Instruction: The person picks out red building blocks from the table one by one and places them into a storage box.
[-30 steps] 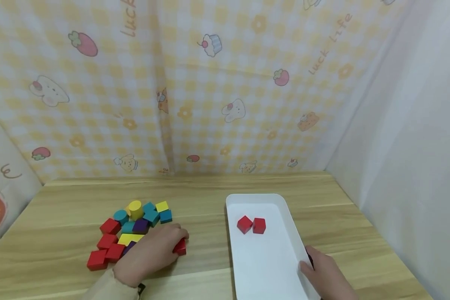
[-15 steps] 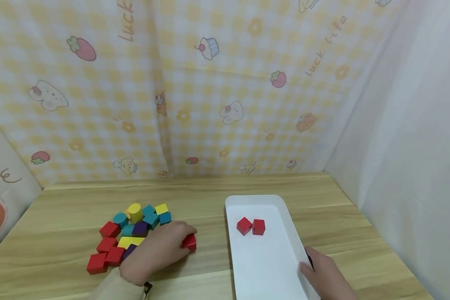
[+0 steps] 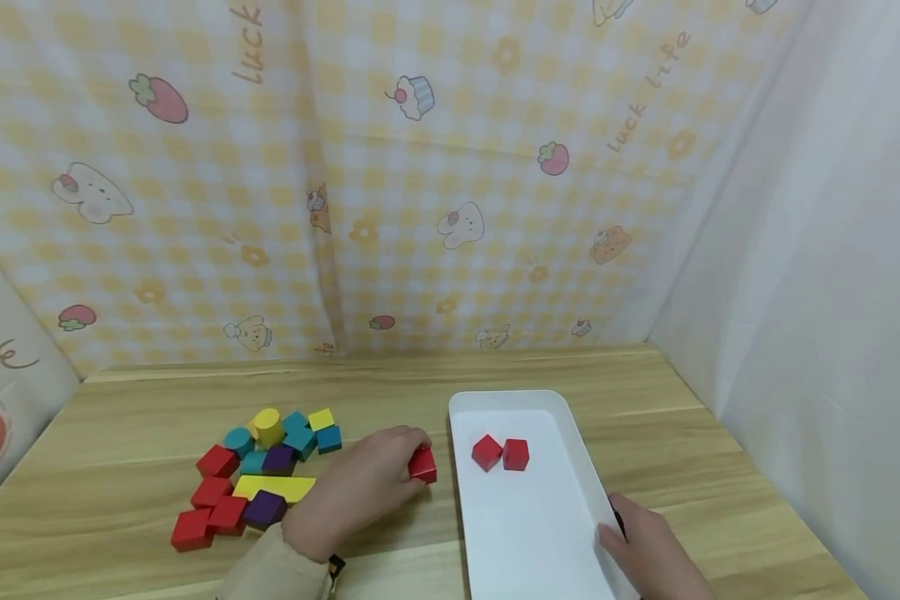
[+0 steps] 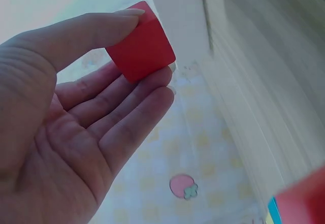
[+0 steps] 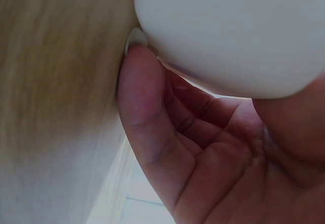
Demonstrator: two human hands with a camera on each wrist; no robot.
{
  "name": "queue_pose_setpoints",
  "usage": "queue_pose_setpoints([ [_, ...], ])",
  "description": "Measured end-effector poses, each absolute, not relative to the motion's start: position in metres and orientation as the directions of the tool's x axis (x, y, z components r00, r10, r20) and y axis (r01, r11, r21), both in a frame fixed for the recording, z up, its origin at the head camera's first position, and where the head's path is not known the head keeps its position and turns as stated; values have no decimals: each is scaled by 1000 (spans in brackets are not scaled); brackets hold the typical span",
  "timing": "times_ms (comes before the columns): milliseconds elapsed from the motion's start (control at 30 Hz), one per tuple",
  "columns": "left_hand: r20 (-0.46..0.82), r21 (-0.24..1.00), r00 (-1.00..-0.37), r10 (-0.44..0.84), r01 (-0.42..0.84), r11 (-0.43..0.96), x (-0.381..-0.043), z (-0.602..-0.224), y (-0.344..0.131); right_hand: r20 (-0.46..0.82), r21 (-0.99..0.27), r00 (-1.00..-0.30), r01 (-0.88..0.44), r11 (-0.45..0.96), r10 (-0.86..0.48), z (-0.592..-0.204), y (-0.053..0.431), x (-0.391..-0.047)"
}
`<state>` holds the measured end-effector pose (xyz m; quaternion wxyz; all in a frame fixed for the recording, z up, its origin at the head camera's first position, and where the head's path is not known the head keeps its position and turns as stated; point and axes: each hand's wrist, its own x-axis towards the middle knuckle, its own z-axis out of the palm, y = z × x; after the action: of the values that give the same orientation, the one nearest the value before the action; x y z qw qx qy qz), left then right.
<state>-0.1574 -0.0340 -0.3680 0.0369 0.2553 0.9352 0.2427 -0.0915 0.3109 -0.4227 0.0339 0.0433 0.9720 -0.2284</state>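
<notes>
A red block [image 3: 423, 466] is pinched between the thumb and fingers of my left hand [image 3: 366, 485], just left of the tray. In the left wrist view the thumb lies across one face of the red block [image 4: 147, 46], with fingertips against the opposite side. The white tray [image 3: 525, 533] rests on the table with two red blocks [image 3: 516, 455] inside, near its far end. My right hand [image 3: 651, 543] grips the tray's right edge. In the right wrist view, fingers curl beneath the white tray [image 5: 228, 36]; part of the thumb is hidden.
To the left lies a group of wooden blocks: red blocks [image 3: 192, 530], a long yellow block [image 3: 270, 487], purple blocks [image 3: 265, 508], teal pieces [image 3: 300, 442] and a yellow cylinder [image 3: 268, 427]. A patterned cloth [image 3: 397, 208] hangs behind the wooden table [image 3: 390, 392].
My left hand has carried the red block rightward from the block group towards the tray, uncovering more of the yellow and purple blocks. My right hand and the tray have stayed put.
</notes>
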Motion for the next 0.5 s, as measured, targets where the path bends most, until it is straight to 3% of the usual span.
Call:
queue_pose_setpoints([
  [500,129,509,-788,602,574,641,-161,-366,9,-74,-439,-995,93,894,67,-424,312,-91],
])
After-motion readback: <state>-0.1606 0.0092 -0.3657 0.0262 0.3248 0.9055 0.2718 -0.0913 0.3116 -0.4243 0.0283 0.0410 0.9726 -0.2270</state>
